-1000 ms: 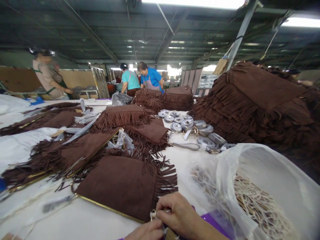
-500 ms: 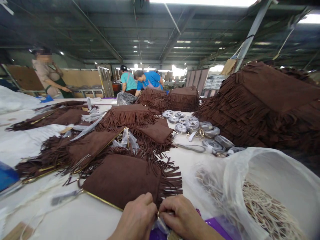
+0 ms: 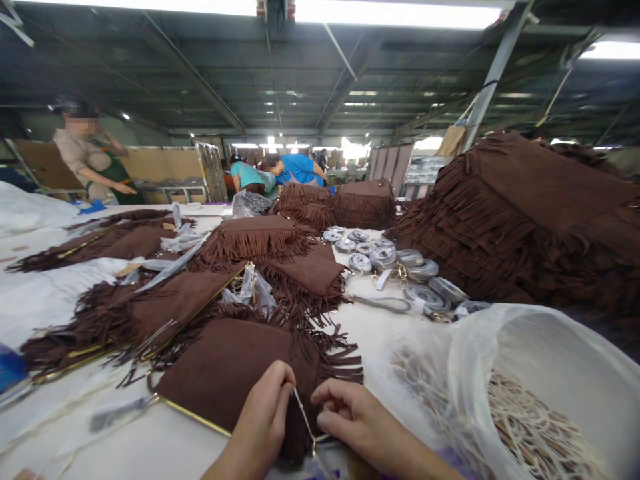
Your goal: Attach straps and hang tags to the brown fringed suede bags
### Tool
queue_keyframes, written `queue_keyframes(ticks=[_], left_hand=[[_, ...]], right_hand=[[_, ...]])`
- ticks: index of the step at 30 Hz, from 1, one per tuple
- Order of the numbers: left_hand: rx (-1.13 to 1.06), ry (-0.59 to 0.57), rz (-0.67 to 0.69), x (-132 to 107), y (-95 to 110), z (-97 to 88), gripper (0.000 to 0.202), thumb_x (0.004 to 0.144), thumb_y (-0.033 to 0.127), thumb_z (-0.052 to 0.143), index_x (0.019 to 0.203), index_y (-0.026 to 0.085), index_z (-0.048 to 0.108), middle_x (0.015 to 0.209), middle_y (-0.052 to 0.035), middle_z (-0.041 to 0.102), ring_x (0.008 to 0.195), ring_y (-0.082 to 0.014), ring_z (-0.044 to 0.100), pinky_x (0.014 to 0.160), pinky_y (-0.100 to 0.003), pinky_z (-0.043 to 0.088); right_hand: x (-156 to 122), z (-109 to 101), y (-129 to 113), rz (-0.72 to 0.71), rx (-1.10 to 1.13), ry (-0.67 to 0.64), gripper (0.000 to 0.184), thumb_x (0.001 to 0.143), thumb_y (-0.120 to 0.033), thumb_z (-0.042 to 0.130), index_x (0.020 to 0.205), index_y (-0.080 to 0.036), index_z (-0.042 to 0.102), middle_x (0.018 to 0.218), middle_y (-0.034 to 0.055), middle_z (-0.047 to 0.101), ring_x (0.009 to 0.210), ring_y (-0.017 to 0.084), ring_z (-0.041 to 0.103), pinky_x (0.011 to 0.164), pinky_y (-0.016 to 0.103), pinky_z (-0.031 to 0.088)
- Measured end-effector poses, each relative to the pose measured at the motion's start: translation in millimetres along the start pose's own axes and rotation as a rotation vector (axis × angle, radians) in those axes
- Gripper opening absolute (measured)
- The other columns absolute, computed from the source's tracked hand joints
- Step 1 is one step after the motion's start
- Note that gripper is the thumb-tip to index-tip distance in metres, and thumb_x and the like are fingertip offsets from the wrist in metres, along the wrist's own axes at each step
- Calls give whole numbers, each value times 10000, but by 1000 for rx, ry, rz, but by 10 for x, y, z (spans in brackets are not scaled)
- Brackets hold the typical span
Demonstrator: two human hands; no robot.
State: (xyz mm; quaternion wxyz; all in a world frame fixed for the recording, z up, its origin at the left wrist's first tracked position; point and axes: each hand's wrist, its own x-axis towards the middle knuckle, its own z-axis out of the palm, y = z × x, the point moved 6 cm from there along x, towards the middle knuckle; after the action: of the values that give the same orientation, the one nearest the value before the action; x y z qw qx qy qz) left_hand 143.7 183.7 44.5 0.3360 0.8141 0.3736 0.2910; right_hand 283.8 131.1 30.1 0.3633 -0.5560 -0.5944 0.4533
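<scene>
A brown suede fringed bag (image 3: 225, 373) lies in front of me, its gold zip edge toward me and its fringe to the right. My left hand (image 3: 267, 413) is closed in a pinch on a thin cream string (image 3: 303, 415), which runs taut down to a small gold fitting (image 3: 314, 443) near the bag's lower right corner. Close to the string on its right, my right hand (image 3: 357, 417) has its fingers curled together; whatever they hold is hidden. Clear plastic wrap (image 3: 323, 463) shows below the fitting, partly covered by the right hand.
A translucent plastic bag (image 3: 473, 373) holding many cream strings stands open at right. Behind it rises a tall pile of fringed bags (image 3: 530, 180). Wrapped grey straps (image 3: 383, 257) lie mid-table. More fringed bags (image 3: 185, 293) spread left. Several co-workers (image 3: 297, 170) are beyond the table.
My hands were together at the bag's corner. The left hand has risen and moved left, drawing the string taut, and the right hand has lifted slightly. The view has shifted a little.
</scene>
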Motion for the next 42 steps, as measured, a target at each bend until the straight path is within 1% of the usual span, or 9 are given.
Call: queue_keyframes(ticks=[6,11,15,27,31,34,37,40,42], left_hand=[[-104,39,71,66,48,47,200,932,262,359,750,221,432,719,9,492,684,-154,496,648,-249,406],[-131,6,-55,64,-11,39,210,920,291,425,742,203,492,719,5,538,690,-152,531,643,-238,418],[-32,-105,-4,42,30,137,174,787,181,575,630,188,500,720,4,554,688,-142,544,631,-218,403],[-96,-4,-29,50,35,97,335,852,287,535,539,175,492,634,2,526,638,-140,519,611,-235,373],[-364,-45,-220,70,-109,128,315,787,387,580,564,179,501,568,26,481,565,-124,455,549,-231,344],[-757,-144,-418,59,-246,235,346,687,480,662,599,176,523,510,41,476,479,-102,397,487,-228,320],[-1117,-166,-476,55,-254,252,342,664,426,728,586,170,515,555,25,521,513,-102,438,542,-240,376],[-1327,-146,-488,43,-217,202,299,680,330,763,590,163,531,610,9,562,594,-120,495,622,-255,416],[-1400,-118,-496,31,-201,165,265,682,291,775,611,157,558,699,-28,636,676,-143,545,678,-269,433]], right_hand=[[193,44,-122,-148,-66,87,95,730,-205,623,652,-179,672,676,-20,591,686,138,550,661,232,380],[231,2,30,-69,45,160,202,793,-325,579,657,-178,604,642,-14,571,666,153,526,640,245,393],[212,-37,56,-93,50,198,245,821,-373,557,675,-179,587,669,-3,574,682,162,527,650,255,401],[172,-56,37,-108,16,204,259,841,-371,527,655,-191,517,664,-12,528,676,152,498,646,256,381],[171,-48,75,-18,338,73,252,774,-406,660,756,-180,550,613,-50,524,512,93,443,518,214,335],[134,0,79,74,747,-121,310,743,-421,741,805,-157,591,679,-2,635,513,97,545,534,219,409],[87,-19,10,78,1036,-229,252,742,-331,755,853,-124,662,864,89,714,782,197,688,740,331,512],[72,-42,-54,24,1156,-290,430,679,-241,778,1073,-105,672,1184,172,670,1114,272,626,955,372,439],[98,-41,-4,29,1136,-246,524,633,-191,813,1129,-143,651,1250,160,644,1156,264,604,949,349,443]])
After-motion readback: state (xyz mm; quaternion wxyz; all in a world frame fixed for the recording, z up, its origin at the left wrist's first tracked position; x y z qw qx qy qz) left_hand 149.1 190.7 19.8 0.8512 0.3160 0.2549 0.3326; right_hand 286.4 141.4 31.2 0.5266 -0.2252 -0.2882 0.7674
